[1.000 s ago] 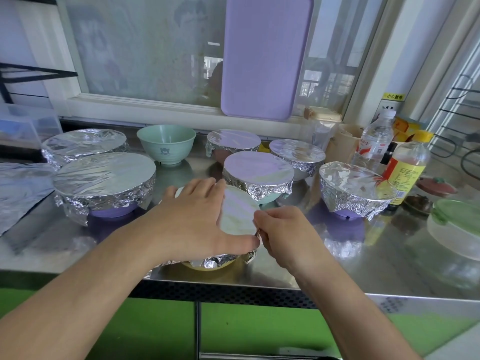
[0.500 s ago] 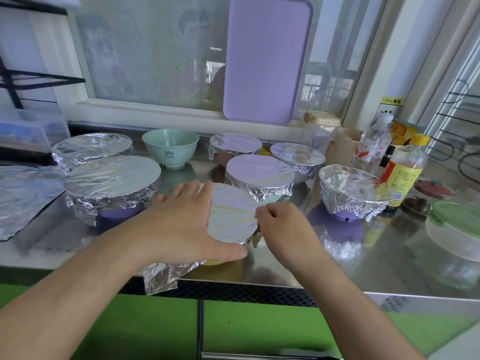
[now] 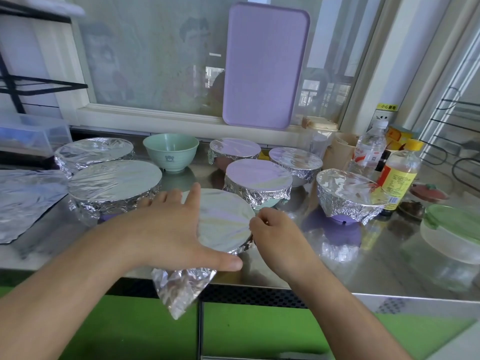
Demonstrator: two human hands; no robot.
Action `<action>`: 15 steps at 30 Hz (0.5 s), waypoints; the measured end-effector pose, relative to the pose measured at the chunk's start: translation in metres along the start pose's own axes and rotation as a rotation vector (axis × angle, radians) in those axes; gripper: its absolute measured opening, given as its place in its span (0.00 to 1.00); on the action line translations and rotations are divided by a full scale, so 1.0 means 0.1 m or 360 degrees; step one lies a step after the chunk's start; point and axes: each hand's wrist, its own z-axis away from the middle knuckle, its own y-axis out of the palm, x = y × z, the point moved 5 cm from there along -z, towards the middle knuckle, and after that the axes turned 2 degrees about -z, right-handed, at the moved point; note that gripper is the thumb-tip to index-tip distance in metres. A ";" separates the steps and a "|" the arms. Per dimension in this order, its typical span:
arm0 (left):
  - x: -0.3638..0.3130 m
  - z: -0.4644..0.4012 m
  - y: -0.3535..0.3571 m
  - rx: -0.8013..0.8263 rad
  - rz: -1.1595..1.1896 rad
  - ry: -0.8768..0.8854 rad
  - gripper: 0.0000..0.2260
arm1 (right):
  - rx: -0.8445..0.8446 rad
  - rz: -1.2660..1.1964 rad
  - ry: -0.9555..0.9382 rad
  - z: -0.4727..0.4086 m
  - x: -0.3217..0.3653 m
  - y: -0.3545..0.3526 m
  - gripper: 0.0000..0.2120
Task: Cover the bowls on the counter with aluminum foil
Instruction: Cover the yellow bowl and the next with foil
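Foil corner (image 3: 181, 289) now hangs lower at 6 o'clock. Left hand (image 3: 166, 229) lies flat—fingers spread—steadying the front bowl (image 3: 223, 224) on the surface (image 3: 389, 255); right hand (image 3: 275, 235) fingers pinch foil down at 3 o'clock.

Daylight enters through the window (image 3: 161, 61) at the rear; the scene is bright and evenly lit, with no hard shadows. The pane is hazy, carrying faint reflections. The steel table (image 3: 389, 250) gives soft mirrored reflections of what stands on it, with mild glare at the right. The flat foil tops (image 3: 114, 180) reflect pale white and lilac sheen; their crumpled sides sparkle. Faint shadow lies beneath the left hand (image 3: 166, 229). Wide-angle distortion bows the window frame and the rack at the left edge. Focus is soft overall; the upper left corner and the forearms at the lower edge are blurred.
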 end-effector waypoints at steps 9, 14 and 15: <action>0.06 -0.07 -0.15 0.0126 0.0130 0.0261 0.69 | 0.0129 0.0045 -0.0066 -0.34 0.15 0.11 0.10; 0.02 -0.12 -0.09 -0.0008 0.0127 0.0286 0.70 | 0.0073 0.0210 -0.0208 -0.38 0.18 0.11 0.11; 0.03 -0.13 -0.07 -0.0033 0.0113 0.0289 0.70 | 0.0050 0.0269 -0.0242 -0.34 0.18 0.10 0.11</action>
